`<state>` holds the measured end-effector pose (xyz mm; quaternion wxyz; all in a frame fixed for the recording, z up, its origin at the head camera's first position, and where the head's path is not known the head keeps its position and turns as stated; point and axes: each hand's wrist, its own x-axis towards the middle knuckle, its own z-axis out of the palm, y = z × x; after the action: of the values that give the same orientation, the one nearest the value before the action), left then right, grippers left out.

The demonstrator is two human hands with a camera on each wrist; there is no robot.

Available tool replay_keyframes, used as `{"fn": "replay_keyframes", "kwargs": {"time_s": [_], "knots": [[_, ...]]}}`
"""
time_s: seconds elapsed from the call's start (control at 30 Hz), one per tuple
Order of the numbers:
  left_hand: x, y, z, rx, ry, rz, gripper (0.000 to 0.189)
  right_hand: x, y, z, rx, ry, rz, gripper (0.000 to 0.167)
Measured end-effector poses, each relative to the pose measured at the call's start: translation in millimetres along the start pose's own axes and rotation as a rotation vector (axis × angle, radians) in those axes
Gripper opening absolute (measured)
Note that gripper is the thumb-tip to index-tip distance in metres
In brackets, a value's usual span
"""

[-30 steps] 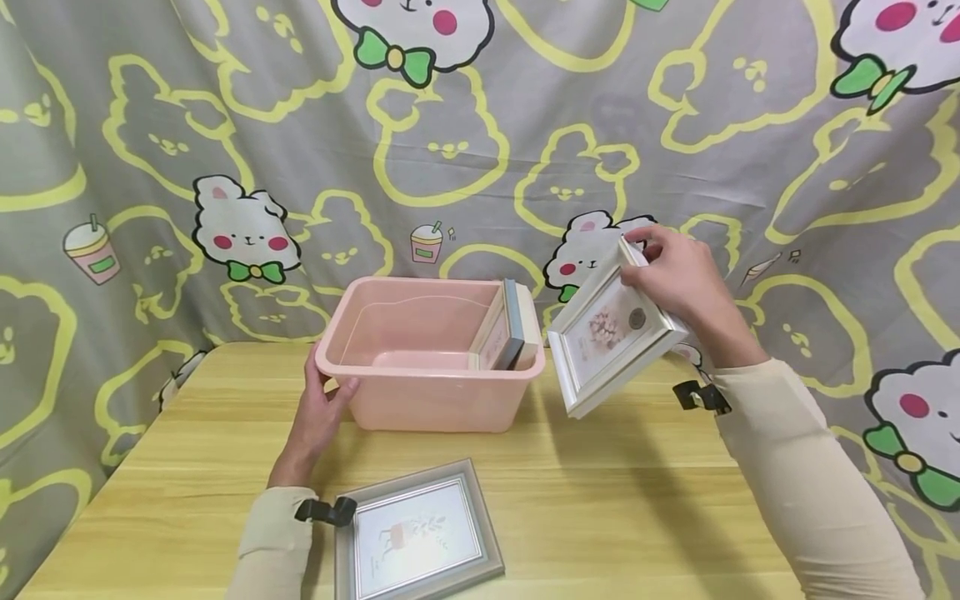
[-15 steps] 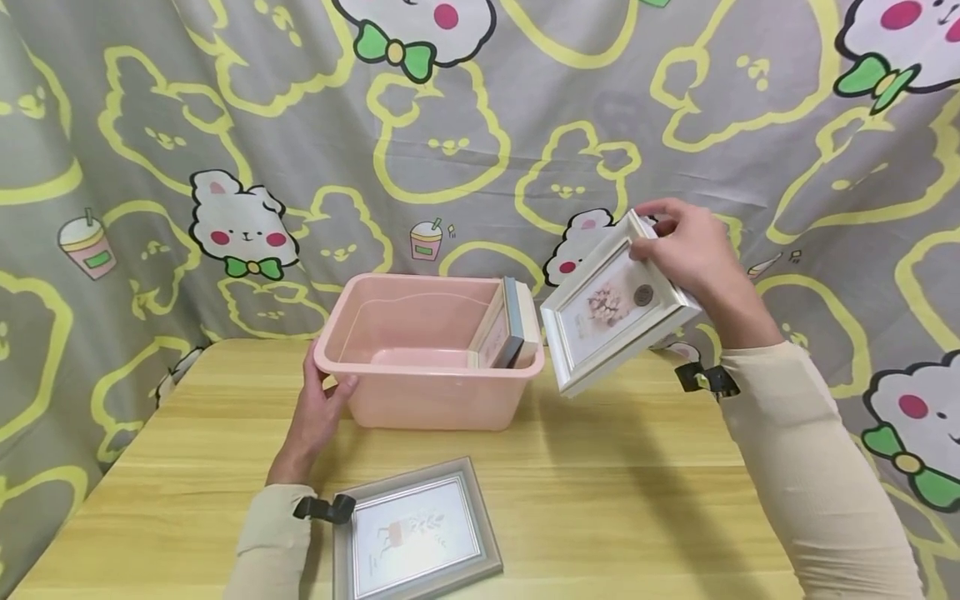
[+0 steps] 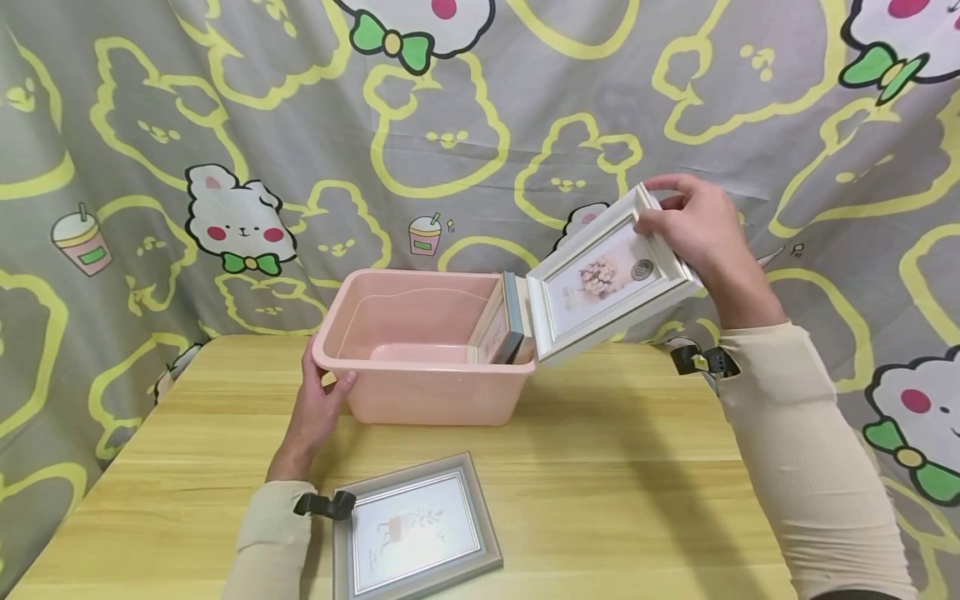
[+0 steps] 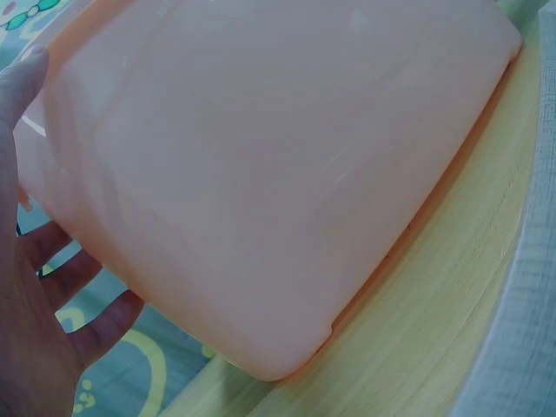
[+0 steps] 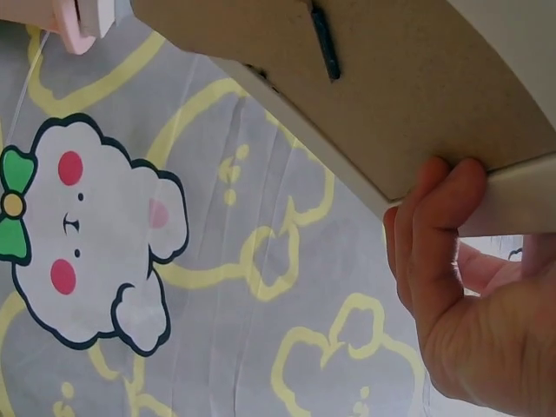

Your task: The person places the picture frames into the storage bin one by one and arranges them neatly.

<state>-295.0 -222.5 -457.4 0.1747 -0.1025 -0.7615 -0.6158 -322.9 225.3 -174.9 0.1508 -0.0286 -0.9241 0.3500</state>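
Note:
My right hand grips the upper corner of a white picture frame, thumb on the front and fingers behind. The frame is tilted, its flower picture facing me and its lower left edge at the right rim of a pink plastic bin. The right wrist view shows its brown backing and my curled fingers. My left hand holds the bin's left end, thumb on the front wall and fingers round the side. Inside the bin, a few frames lean against the right wall.
A grey picture frame with a deer picture lies flat on the wooden table, in front of the bin and beside my left wrist. A patterned grey curtain hangs right behind the table.
My right hand has raised the white picture frame and brought it left, from beside the bin to its right rim. The left hand keeps its hold on the bin.

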Motion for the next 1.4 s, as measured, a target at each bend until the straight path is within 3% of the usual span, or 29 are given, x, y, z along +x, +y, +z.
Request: {"fn": "replay_keyframes", "kwargs": {"time_s": [0.27, 0.37, 0.5, 0.77, 1.4], "knots": [[-7.3, 30.1, 2.1, 0.014, -0.012, -0.024, 0.078, 0.1, -4, 7, 0.139, 0.019, -0.01, 0.055], [-8.2, 33.0, 2.3, 0.032, -0.01, -0.036, 0.077, 1.1, -6, 12, 0.183, 0.03, -0.009, 0.055], [-5.7, 28.7, 1.0, 0.032, -0.005, -0.015, 0.078, 4.4, -11, 22, 0.234, 0.045, -0.002, 0.054], [3.8, -0.3, -1.4, 0.0, 0.002, -0.004, 0.081, 8.3, -15, 38, 0.251, 0.048, 0.016, 0.057], [-1.2, -1.2, -1.1, 0.003, 0.001, -0.002, 0.08, 10.4, -10, 71, 0.191, 0.041, -0.013, 0.056]]}}
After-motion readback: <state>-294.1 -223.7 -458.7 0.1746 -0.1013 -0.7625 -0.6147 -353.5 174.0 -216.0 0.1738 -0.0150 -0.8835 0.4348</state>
